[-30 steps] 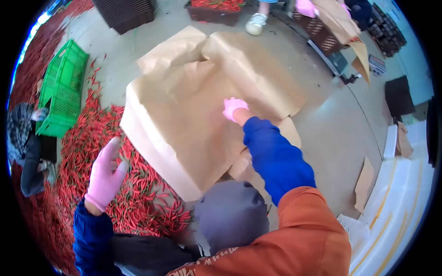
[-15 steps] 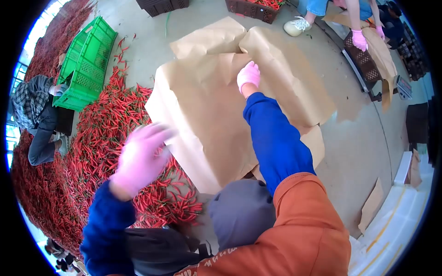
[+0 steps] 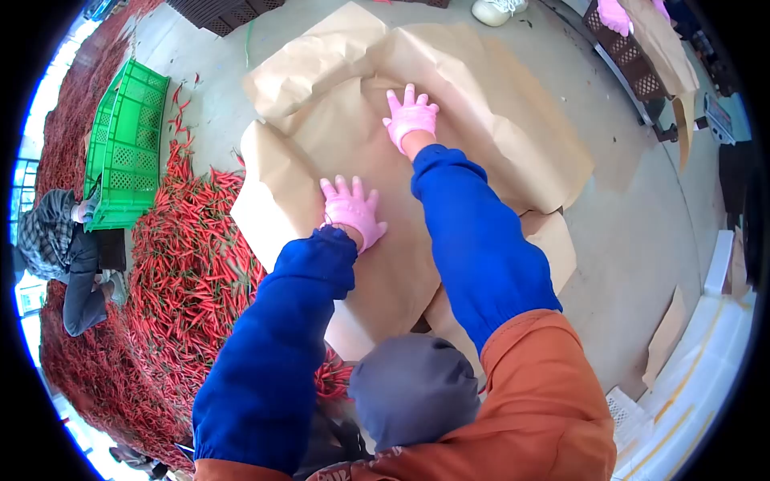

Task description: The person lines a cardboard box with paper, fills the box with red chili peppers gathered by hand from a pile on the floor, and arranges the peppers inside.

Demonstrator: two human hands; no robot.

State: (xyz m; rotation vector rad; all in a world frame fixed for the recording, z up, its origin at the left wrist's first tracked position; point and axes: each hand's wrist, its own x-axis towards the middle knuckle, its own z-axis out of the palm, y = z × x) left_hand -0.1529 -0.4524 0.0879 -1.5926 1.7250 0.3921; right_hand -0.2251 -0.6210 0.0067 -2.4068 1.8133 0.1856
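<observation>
Large sheets of brown paper [image 3: 385, 276] spread out in front of me, with raised, creased flaps around a sunken middle. My left hand [image 3: 353, 212], in a pink glove, presses on the paper at the left with its fingers spread. Farther off, my right hand [image 3: 411, 119], gloved the same way, lies against the paper near its back fold, fingers apart. Neither hand holds anything. Whatever is under the paper is mostly hidden; only a small dark gap shows at its near edge.
Red chili peppers [image 3: 196, 272] lie heaped on the floor at left. Beside them a person [image 3: 60, 248] holds a tilted green crate [image 3: 132, 152]. At the right, another person's pink-gloved hand [image 3: 615, 16] is at a brown crate [image 3: 630, 56] on a scale. Dark crates [image 3: 224, 12] stand at the back.
My left hand has moved from above the peppers onto the paper. My right hand has gone from closed at the paper's fold to spread flat. The paper's middle is pushed down.
</observation>
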